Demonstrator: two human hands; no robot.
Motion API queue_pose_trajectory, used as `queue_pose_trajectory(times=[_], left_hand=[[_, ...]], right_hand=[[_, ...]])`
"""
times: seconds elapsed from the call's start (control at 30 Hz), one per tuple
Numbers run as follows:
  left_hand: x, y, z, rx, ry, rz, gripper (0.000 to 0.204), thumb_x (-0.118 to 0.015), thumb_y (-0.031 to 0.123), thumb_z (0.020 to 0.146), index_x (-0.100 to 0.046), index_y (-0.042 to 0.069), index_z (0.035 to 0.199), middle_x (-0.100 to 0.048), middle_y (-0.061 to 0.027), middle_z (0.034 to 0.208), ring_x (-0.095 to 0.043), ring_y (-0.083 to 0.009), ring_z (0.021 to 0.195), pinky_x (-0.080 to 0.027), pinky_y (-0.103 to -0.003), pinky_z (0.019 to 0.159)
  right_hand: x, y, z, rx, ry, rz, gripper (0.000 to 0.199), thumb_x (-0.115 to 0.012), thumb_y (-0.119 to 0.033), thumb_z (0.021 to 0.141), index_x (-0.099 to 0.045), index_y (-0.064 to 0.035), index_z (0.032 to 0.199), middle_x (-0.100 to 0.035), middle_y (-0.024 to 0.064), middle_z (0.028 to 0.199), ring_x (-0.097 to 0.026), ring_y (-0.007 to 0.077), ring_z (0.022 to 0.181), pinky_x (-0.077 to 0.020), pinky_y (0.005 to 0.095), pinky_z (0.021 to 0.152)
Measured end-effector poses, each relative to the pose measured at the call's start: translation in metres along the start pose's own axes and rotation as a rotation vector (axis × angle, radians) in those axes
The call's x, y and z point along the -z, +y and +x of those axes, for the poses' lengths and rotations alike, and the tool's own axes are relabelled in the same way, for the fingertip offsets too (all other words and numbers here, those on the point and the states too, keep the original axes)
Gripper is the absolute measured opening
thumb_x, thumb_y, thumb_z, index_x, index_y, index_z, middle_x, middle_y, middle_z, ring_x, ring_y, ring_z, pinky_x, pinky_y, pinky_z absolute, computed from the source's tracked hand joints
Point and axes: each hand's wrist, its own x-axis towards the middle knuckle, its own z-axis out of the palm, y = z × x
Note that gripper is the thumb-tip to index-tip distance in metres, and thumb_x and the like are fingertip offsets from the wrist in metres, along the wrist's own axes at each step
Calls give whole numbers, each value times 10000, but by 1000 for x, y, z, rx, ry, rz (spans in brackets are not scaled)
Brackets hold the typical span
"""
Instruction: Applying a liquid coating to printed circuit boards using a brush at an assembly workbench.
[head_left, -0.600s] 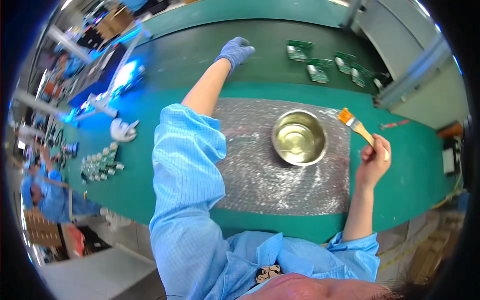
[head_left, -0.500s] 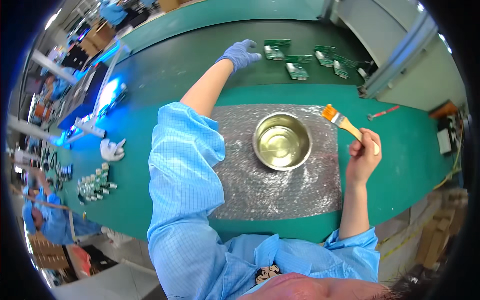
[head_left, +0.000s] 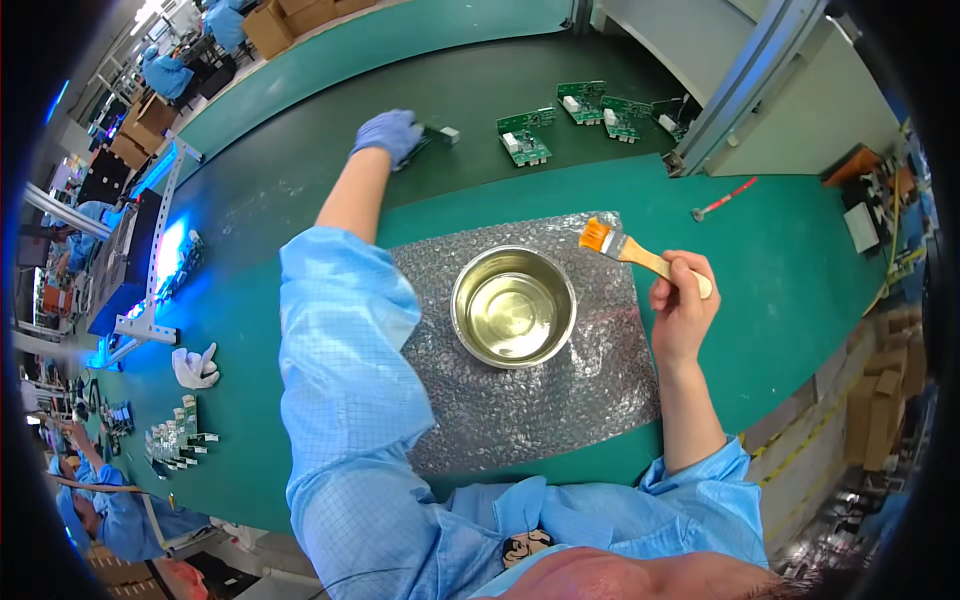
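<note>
My left hand [head_left: 388, 138], in a purple glove, is stretched out over the dark far strip of the bench. Its fingers are closed on a green circuit board [head_left: 442, 136], seen nearly edge-on and partly hidden by the hand. In my bare right hand [head_left: 684, 305] is a flat paintbrush [head_left: 640, 257], gripped by its wooden handle, orange bristles pointing left. Between my arms, a round metal bowl [head_left: 462, 318] of clear yellowish liquid rests on a sheet of bubble wrap [head_left: 520, 425]. The bristles are above the sheet's far right part, apart from the bowl.
More circuit boards [head_left: 526, 148] stand at the far side, near a metal post [head_left: 765, 85]. A red-handled tool [head_left: 725, 199] lies to the right. Leftward are a white glove [head_left: 195, 367], a row of boards [head_left: 178, 440] and a blue-lit frame [head_left: 160, 270]. Co-workers sit beyond.
My left hand has taken hold of one circuit board and drawn it left, away from the others. The view has shifted; my right hand still holds the paintbrush.
</note>
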Motion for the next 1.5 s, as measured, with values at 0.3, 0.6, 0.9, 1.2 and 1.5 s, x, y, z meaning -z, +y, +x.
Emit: queue_pose_trajectory(times=[0.3, 0.6, 0.9, 1.2, 1.5], left_hand=[[9, -56, -75, 0, 76, 293, 281, -548, 277, 787, -568, 236, 1064, -592, -137, 1020, -590, -307, 921, -467, -413, 792], [-14, -132, -160, 517, 440, -1099, 193, -581, 215, 791, -551, 53, 892, -598, -127, 883, -628, -293, 732, -510, -396, 577], [-45, -139, -294, 504, 606, -2011, 186, -582, 192, 808, -517, 37, 888, -592, -157, 849, -626, -269, 634, -501, -350, 421], [-33, -127, -337, 554, 486, -2211, 180, -580, 145, 814, -532, 5, 917, -586, -166, 952, -585, -289, 875, -536, -385, 703], [17, -74, -346, 74, 448, -2181, 270, -602, 170, 831, -511, -16, 1003, -559, -184, 1017, -581, -283, 912, -527, -400, 774]], right_hand=[[-1, -3, -4, 15, -12, 0, 130, -534, -130, 852, -579, -8, 849, -483, 2, 551, -419, 58, 443, -325, 184, 396], [-10, -12, -21, -13, -333, -57, 130, -539, -135, 845, -596, -19, 827, -495, -5, 555, -430, 46, 460, -318, 180, 401], [-24, -10, -16, -73, -555, -394, 141, -534, -157, 842, -608, -40, 813, -501, -17, 559, -435, 30, 481, -303, 181, 404], [-32, -10, -9, 23, -598, -525, 158, -548, -176, 805, -598, -27, 787, -526, 2, 557, -477, 53, 499, -354, 218, 437], [-14, -55, 12, -27, -660, -501, 156, -542, -192, 835, -602, -48, 820, -499, -27, 588, -435, 29, 509, -312, 179, 430]])
